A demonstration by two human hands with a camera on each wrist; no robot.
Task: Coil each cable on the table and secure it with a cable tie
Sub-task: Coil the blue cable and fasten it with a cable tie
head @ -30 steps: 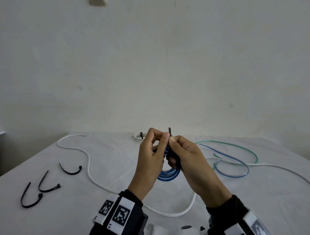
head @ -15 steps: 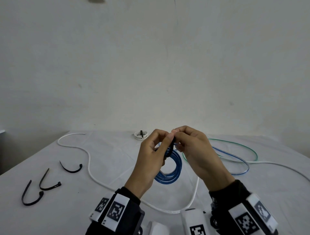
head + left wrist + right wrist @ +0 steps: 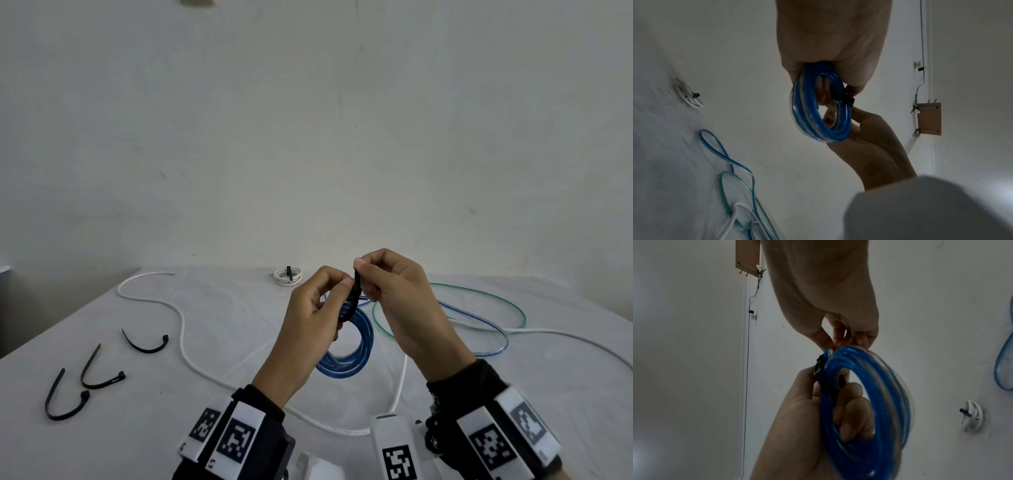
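Observation:
A coiled blue cable (image 3: pixel 356 346) hangs in the air above the table, held by my left hand (image 3: pixel 318 308), whose fingers curl through the coil (image 3: pixel 818 110) (image 3: pixel 865 402). A black cable tie (image 3: pixel 354 296) wraps the coil's top; its head shows in the wrist views (image 3: pixel 846 99) (image 3: pixel 824 379). My right hand (image 3: pixel 387 284) pinches the tie's free end between thumb and fingers just above the coil. Loose cables lie on the white table: a long white one (image 3: pixel 181 318), a green one (image 3: pixel 479 294) and a blue one (image 3: pixel 493 329).
Three spare black cable ties (image 3: pixel 145 344) (image 3: pixel 99 373) (image 3: pixel 63 401) lie at the left of the table. A small white coil (image 3: pixel 287 277) with a tie on it sits at the far edge. The wall rises right behind the table (image 3: pixel 239 349).
My right hand has risen, drawing the tie's end upward through its head. The blue coil has turned and hangs more open below my left hand.

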